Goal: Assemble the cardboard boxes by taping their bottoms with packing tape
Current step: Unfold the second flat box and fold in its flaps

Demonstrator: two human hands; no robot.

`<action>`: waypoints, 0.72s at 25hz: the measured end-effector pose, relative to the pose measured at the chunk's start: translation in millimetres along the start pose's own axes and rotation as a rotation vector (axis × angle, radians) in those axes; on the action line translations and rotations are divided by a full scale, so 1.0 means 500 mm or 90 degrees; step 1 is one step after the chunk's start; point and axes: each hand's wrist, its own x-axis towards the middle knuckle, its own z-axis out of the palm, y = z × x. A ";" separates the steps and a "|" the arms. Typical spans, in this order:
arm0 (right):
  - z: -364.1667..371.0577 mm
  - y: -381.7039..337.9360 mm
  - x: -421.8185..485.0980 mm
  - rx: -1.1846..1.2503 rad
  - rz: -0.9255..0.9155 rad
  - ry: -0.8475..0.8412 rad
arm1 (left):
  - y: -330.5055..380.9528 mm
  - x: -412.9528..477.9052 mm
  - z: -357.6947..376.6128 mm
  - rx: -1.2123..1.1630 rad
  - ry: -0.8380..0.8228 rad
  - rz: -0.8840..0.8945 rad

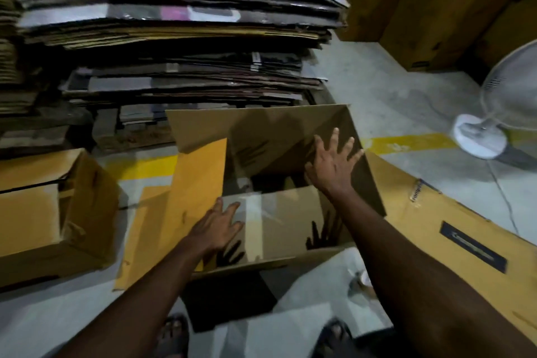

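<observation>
A brown cardboard box (pixel 279 136) stands open on the floor in front of me, its flaps spread outward. My left hand (pixel 218 227) lies flat with spread fingers on the near flap (pixel 290 212), beside a strip of clear tape (pixel 253 221). My right hand (pixel 331 163) presses with straight, spread fingers against the right flap (pixel 366 177). A roll of packing tape (pixel 361 280) lies on the floor by my right forearm, partly hidden.
Tall stacks of flattened cartons (pixel 174 32) fill the back. An assembled box (pixel 52 212) sits at left, a flat carton (pixel 453 229) at right. A white pedestal fan (pixel 494 113) stands far right, large boxes (pixel 436 3) behind it. My sandalled feet (pixel 174 331) are below.
</observation>
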 end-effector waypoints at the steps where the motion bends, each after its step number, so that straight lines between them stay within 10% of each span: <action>1: 0.000 0.036 -0.025 0.024 0.031 -0.022 | 0.007 -0.007 0.004 0.007 -0.010 -0.004; 9: 0.007 0.136 -0.156 0.102 -0.001 0.036 | 0.022 -0.096 -0.018 0.013 0.011 0.042; 15: 0.020 0.141 -0.139 0.451 0.035 0.001 | -0.013 -0.116 -0.056 -0.180 -0.149 0.048; 18: 0.040 0.110 -0.137 0.520 -0.035 -0.230 | -0.019 -0.114 -0.062 -0.114 -0.258 0.084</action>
